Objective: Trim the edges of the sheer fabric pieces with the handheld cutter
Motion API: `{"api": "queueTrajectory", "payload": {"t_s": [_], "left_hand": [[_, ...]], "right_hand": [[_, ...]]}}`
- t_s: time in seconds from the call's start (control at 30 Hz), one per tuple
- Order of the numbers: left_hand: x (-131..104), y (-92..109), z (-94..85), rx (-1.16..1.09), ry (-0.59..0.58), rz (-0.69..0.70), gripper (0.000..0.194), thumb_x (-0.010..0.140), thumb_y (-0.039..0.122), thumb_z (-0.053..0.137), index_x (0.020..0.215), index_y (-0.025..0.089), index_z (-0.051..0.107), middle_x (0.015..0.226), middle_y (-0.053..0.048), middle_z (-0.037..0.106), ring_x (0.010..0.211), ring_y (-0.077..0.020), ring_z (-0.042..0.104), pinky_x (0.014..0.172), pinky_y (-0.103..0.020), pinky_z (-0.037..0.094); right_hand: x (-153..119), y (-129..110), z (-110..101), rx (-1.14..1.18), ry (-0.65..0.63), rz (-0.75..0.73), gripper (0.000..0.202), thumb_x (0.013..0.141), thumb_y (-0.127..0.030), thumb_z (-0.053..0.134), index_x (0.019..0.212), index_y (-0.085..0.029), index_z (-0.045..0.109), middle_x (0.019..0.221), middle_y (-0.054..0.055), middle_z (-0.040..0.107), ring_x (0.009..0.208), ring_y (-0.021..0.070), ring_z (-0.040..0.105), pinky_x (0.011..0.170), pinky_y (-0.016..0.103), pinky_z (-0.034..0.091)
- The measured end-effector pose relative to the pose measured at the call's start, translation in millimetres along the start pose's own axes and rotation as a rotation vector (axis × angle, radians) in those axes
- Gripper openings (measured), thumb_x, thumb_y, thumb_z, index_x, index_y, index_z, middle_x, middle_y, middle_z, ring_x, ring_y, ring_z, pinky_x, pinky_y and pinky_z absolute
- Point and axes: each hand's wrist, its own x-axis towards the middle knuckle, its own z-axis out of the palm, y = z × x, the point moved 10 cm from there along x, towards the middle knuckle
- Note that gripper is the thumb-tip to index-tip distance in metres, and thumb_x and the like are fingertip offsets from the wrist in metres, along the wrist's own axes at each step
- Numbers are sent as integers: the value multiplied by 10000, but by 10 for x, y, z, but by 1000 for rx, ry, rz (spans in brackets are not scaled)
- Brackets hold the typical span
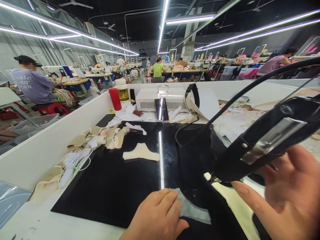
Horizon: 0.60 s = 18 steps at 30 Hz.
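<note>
My left hand presses down with fingers together on a curved grey fabric piece, part of which is hidden beneath it. On the right, my right hand is at a black corded power tool with a metal plate on its side and a narrow metal tip. My thumb lies along the tool's underside, and my other fingers are partly hidden behind it. Under the tip runs a cream fabric piece. Another cream piece, stacked and curved, lies farther back on the black mat.
Bundled beige and white cut pieces line the mat's left side. Behind it stand a phone, a white vented box and a red cup. The tool's black cable arches across the right. White walls enclose the table; people work beyond.
</note>
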Motion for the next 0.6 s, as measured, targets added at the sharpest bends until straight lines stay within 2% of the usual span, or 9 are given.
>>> {"api": "queueTrajectory", "payload": {"t_s": [0.07, 0.1, 0.17, 0.27, 0.47, 0.6], "left_hand": [[-13, 1, 23, 5, -4, 3, 485, 1130, 392, 347, 974, 113, 713, 1045, -77, 789, 977, -202, 746, 814, -303, 634], [-19, 1, 31, 5, -6, 5, 489, 1129, 401, 349, 974, 114, 713, 1049, -81, 788, 979, -203, 744, 814, -305, 634], [-26, -4, 31, 0, -4, 7, 485, 1127, 403, 354, 972, 117, 714, 1051, -84, 788, 981, -203, 740, 814, -304, 633], [-20, -3, 4, 5, 15, 18, 492, 1131, 389, 339, 955, 120, 712, 1030, -75, 791, 950, -197, 743, 791, -298, 632], [-17, 14, 1, 27, 24, 22, 497, 1133, 373, 329, 941, 129, 717, 1019, -60, 799, 934, -200, 758, 774, -299, 628], [-19, 25, -25, 39, 57, 25, 519, 1137, 362, 309, 932, 121, 720, 977, -56, 802, 907, -195, 763, 749, -290, 624]], "right_hand": [[163, 56, 202, 164, -75, 132, 812, 837, -594, 784, 1528, -322, 453, 1418, 178, 595, 1205, 380, 656, 971, 539, 580], [221, 69, 279, 218, -87, 187, 697, 846, -581, 777, 1447, -317, 543, 1341, 164, 655, 1140, 355, 696, 931, 501, 606], [294, 48, 402, 315, -101, 253, 549, 881, -516, 760, 1366, -311, 604, 1143, 122, 733, 971, 307, 752, 847, 453, 636], [314, -76, 551, 431, -114, 256, 486, 877, -447, 787, 1309, -305, 613, 970, 53, 716, 780, 237, 723, 735, 400, 632], [140, -382, 900, 702, -145, 221, 468, 885, -493, 790, 1243, -320, 544, 896, 0, 667, 658, 175, 648, 564, 326, 600], [75, -510, 1038, 719, -134, 190, 413, 919, -523, 745, 1193, -303, 528, 850, -8, 650, 636, 164, 646, 561, 313, 595]]}}
